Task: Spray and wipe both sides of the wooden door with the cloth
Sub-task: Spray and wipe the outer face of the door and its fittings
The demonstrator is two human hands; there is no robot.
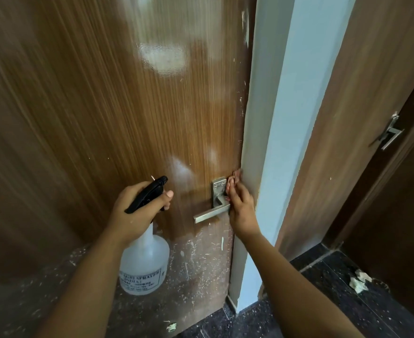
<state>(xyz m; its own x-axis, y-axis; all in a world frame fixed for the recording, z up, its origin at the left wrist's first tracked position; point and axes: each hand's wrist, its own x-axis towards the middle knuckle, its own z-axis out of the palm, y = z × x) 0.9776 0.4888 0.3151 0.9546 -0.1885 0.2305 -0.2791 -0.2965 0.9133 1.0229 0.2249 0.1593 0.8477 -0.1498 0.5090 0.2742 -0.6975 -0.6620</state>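
Observation:
The wooden door fills the left and middle of the view, glossy, with white scuffs low down. My left hand grips the black trigger head of a translucent white spray bottle, its nozzle facing the door. My right hand lies against the door's right edge beside the metal lever handle, fingers straight and touching the handle plate. No cloth is in view.
A pale blue door frame stands right of the door. Beyond it is a second brown door with a metal handle. Dark speckled floor holds crumpled scraps at the right.

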